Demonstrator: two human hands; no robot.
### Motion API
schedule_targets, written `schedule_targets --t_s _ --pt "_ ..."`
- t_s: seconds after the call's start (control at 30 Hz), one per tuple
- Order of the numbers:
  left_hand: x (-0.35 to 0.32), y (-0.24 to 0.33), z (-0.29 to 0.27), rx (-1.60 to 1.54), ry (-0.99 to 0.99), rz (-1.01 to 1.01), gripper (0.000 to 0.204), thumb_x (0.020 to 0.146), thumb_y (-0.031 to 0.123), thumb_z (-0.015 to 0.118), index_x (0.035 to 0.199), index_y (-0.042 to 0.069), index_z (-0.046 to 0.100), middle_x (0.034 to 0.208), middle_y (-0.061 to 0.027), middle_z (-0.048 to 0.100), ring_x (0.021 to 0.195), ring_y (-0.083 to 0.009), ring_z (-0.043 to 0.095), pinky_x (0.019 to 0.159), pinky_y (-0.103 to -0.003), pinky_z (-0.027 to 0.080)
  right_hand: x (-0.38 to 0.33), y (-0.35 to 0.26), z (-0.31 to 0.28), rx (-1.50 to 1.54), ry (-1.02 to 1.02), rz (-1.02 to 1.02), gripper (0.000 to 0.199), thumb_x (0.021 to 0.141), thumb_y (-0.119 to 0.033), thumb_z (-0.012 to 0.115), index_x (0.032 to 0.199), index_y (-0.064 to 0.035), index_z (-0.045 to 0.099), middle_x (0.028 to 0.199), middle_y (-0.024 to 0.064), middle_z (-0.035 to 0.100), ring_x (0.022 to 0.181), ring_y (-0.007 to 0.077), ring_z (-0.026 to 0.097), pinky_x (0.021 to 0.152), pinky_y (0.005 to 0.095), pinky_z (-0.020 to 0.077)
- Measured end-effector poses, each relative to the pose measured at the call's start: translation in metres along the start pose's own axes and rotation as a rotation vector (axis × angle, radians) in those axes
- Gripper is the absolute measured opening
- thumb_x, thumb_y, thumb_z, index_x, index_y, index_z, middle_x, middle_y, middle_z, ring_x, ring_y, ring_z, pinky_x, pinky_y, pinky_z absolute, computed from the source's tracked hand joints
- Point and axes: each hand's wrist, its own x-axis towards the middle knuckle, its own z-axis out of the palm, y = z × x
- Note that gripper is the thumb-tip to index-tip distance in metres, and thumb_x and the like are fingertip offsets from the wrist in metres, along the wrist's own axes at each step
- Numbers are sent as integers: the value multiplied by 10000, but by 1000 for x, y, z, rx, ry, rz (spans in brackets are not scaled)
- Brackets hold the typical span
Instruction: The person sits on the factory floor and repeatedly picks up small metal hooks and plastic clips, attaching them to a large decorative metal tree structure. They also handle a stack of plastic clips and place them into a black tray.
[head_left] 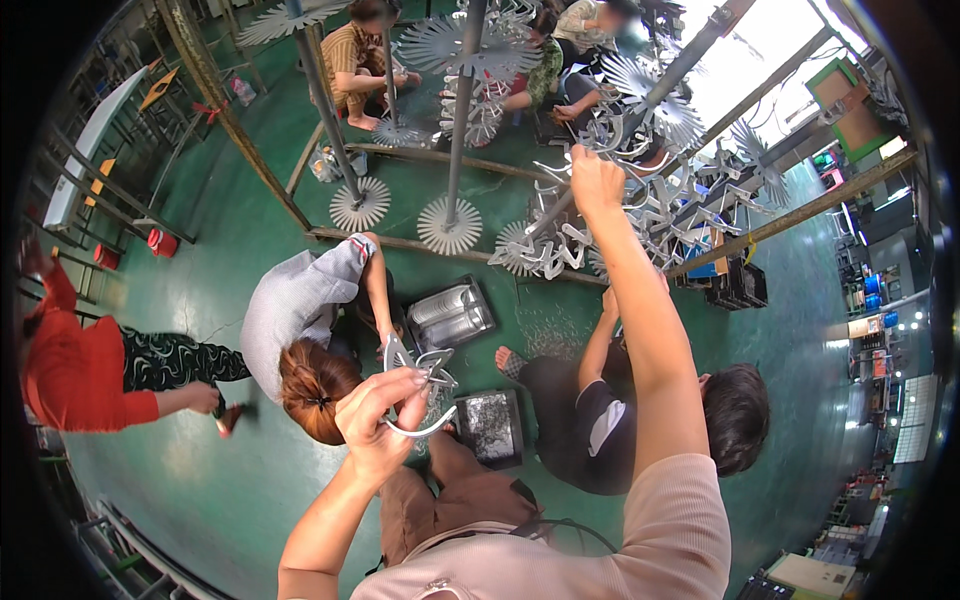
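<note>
My left hand [380,415] is closed around several silver-grey curved metal pieces [425,425], which stick out past the fingers in front of my lap. My right arm reaches up and forward to a rack with slotted metal discs. There my right hand [598,182] is closed, its fingertips mostly hidden from me, among curved metal pieces [690,205] hanging from the discs. Close by, a slotted disc [655,100] sits on a slanting grey pole [690,65]. Other discs [450,224] on upright poles stand farther left.
A person in grey [300,290] crouches at left, another in dark clothes [590,430] sits at right. Between them are black trays [488,430] with metal pieces. A rusty frame [430,157] surrounds the poles. Someone in red [80,370] walks at far left; more people work behind the rack.
</note>
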Motion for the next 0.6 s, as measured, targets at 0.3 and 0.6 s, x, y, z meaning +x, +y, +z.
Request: schedule_targets --t_s 0.3,0.6 --pt "8 -6 5 -4 2 6 196 670 -61 692 821 1 584 814 -131 656 689 -197 648 573 -254 503 -19 15 9 21 -43 4 109 806 -106 474 893 -71 529 782 114 636 647 291 655 531 397 518" --pt "38 -7 15 -158 -73 -151 155 725 -23 689 857 1 610 812 -78 651 630 -85 566 548 -208 434 -32 21 -34 -13 -133 50 374 836 -187 542 1202 -186 465 815 72 635 671 274 653 559 405 514"
